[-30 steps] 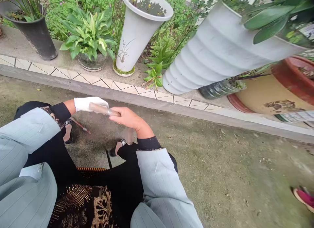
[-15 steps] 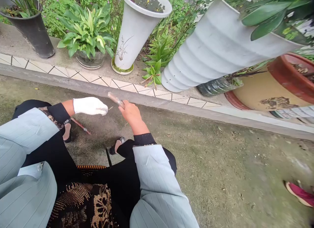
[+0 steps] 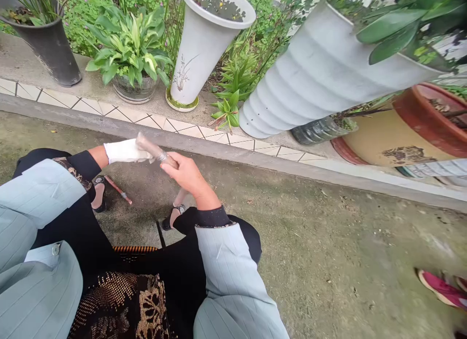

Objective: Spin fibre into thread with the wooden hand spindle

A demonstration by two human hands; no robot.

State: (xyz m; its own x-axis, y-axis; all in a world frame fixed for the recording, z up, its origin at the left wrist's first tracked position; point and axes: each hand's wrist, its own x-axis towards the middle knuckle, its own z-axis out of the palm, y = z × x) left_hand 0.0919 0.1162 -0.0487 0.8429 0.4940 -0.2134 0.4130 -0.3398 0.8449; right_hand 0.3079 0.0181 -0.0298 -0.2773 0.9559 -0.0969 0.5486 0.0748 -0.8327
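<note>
My right hand (image 3: 186, 173) is bare and closed round a pale pinkish-brown, stick-like tool (image 3: 149, 145). A silvery band circles the tool near my thumb, and its far end is smeared by motion. A pale piece shows below the hand; whether it belongs to the tool I cannot tell. My left hand (image 3: 124, 151) wears a white glove, its fingers drawn together. The tool's end overlaps those fingertips in view, hiding whatever they may pinch. On the ground beneath the left hand lies a thin reddish rod (image 3: 118, 189), near my shoe.
A tiled ledge (image 3: 146, 121) runs across in front. On it stand a black pot (image 3: 47, 49), a leafy plant in a clear bowl (image 3: 134, 88), a white pot (image 3: 204, 42), a ribbed grey pot (image 3: 302, 76) and a tan pot (image 3: 386, 130). Another person's pink shoe (image 3: 440, 288) is at right.
My right hand has moved slightly left and down, bringing the tool's end across the left fingertips. The gloved hand has shifted a little left. A second shoe now shows at the right edge.
</note>
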